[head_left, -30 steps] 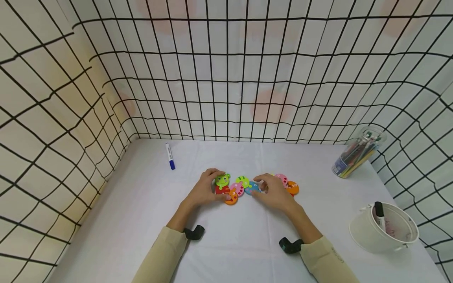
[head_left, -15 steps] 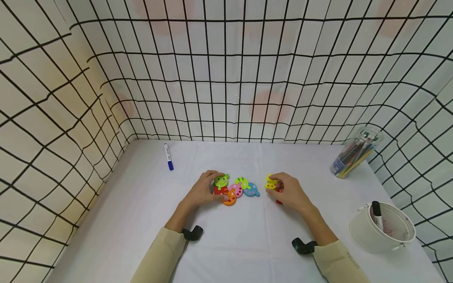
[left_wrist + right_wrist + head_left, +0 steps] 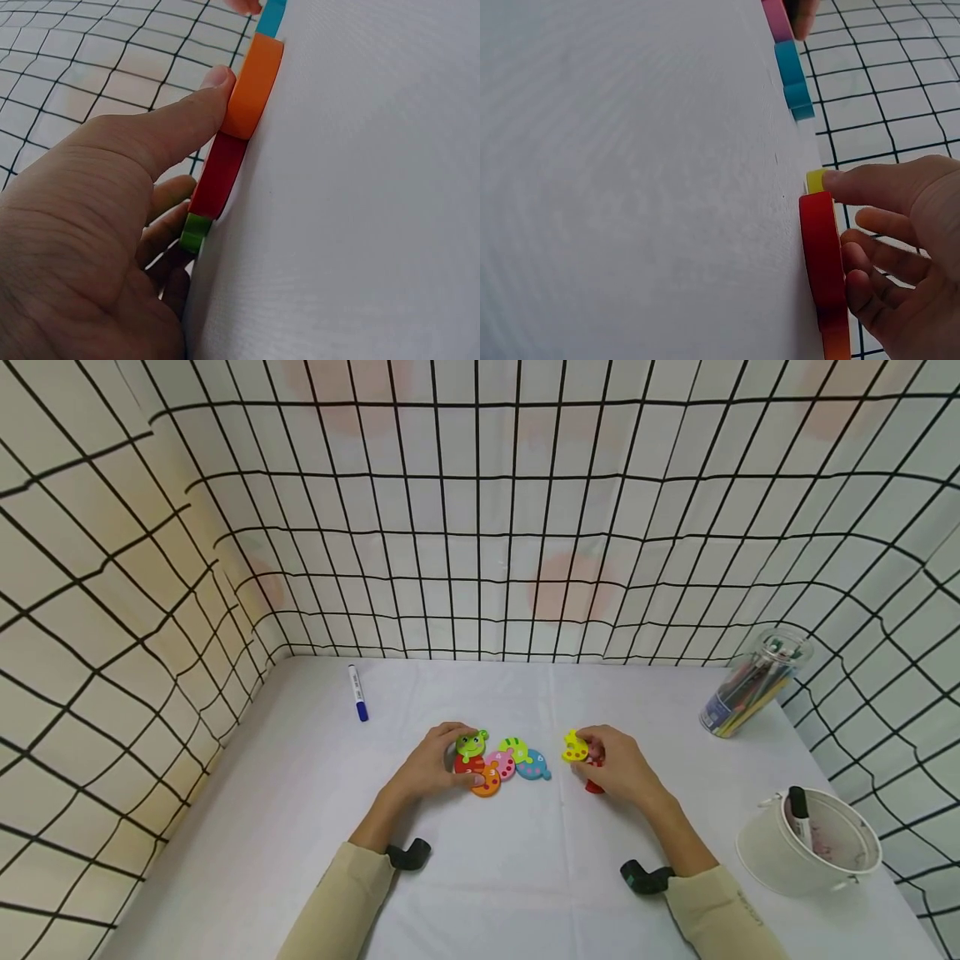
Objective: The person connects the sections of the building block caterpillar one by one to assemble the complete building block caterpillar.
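Observation:
A flat caterpillar puzzle lies on the white table. Its smiling green head piece (image 3: 471,744) joins red, orange (image 3: 489,782), pink (image 3: 505,764), light green and blue (image 3: 533,766) pieces. My left hand (image 3: 427,766) grips its head end; in the left wrist view the thumb presses the orange piece's edge (image 3: 256,88), near the red piece (image 3: 219,174). To the right, apart from the blue piece, my right hand (image 3: 618,766) holds a yellow spotted piece (image 3: 574,748) between thumb and fingers. A red piece (image 3: 823,255) and an orange one (image 3: 837,347) adjoin it, partly hidden by the hand.
A blue-capped marker (image 3: 358,693) lies at the back left. At the right, a clear jar (image 3: 756,683) of pencils leans over, and a white bucket (image 3: 776,852) holds a black-capped marker (image 3: 799,817). Black wire grid (image 3: 480,556) walls the table's back and sides.
My right hand has left the blue piece and moved right to the yellow piece, which has shifted and turned slightly since. The left hand stays at the head end.

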`<state>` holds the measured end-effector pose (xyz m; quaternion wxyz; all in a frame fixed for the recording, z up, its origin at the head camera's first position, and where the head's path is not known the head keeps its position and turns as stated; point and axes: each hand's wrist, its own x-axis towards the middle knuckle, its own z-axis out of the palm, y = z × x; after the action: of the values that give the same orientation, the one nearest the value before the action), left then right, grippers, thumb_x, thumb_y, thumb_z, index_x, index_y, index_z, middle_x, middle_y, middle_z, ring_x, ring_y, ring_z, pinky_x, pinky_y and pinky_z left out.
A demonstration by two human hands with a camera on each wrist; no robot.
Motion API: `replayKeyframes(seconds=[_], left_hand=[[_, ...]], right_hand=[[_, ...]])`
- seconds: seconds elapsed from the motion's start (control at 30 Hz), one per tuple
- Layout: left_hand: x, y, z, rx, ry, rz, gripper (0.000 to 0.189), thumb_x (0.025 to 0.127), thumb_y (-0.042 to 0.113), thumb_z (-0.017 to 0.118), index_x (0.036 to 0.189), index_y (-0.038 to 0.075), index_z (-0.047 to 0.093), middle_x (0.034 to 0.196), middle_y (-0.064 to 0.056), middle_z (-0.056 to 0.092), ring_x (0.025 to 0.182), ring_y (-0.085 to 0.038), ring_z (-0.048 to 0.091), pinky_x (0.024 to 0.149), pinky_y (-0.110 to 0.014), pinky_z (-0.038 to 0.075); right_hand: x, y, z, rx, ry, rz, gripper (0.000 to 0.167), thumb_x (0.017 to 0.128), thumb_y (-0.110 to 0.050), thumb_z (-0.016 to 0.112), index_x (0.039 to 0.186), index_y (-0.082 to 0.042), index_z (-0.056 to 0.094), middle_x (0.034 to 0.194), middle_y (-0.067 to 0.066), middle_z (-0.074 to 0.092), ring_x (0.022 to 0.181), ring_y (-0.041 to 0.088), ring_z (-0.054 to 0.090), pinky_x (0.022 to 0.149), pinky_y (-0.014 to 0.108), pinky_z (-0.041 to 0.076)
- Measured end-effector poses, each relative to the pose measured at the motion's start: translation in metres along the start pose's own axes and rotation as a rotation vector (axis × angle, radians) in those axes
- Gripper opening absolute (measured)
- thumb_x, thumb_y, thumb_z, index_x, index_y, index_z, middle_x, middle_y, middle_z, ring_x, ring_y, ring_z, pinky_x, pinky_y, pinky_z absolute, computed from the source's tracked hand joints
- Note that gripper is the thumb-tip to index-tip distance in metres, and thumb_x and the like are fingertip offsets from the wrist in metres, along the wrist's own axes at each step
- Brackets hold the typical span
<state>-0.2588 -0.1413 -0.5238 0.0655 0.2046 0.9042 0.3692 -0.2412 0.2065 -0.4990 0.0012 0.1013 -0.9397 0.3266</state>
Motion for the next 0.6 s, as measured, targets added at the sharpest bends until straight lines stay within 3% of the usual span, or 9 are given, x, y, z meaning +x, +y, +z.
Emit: replayKeyframes(seconds=[0.6], left_hand=[[-0.0019, 0.0015, 0.0006, 0.007, 0.016, -0.004, 0.074, 0.083, 0.041, 0.084, 0.148, 0.022, 0.055, 0.156, -0.004, 0.045, 0.148, -0.027, 0.04, 0.122, -0.054, 0.034]], right_hand=[[-0.0001, -0.001, 0.0046, -0.023, -0.005, 0.021, 0.052, 0.085, -0.014, 0.085, 0.131, -0.004, 0.064, 0.102, 0.009, 0.06, 0.095, 0.024, 0.052, 0.081, 0.033, 0.051]])
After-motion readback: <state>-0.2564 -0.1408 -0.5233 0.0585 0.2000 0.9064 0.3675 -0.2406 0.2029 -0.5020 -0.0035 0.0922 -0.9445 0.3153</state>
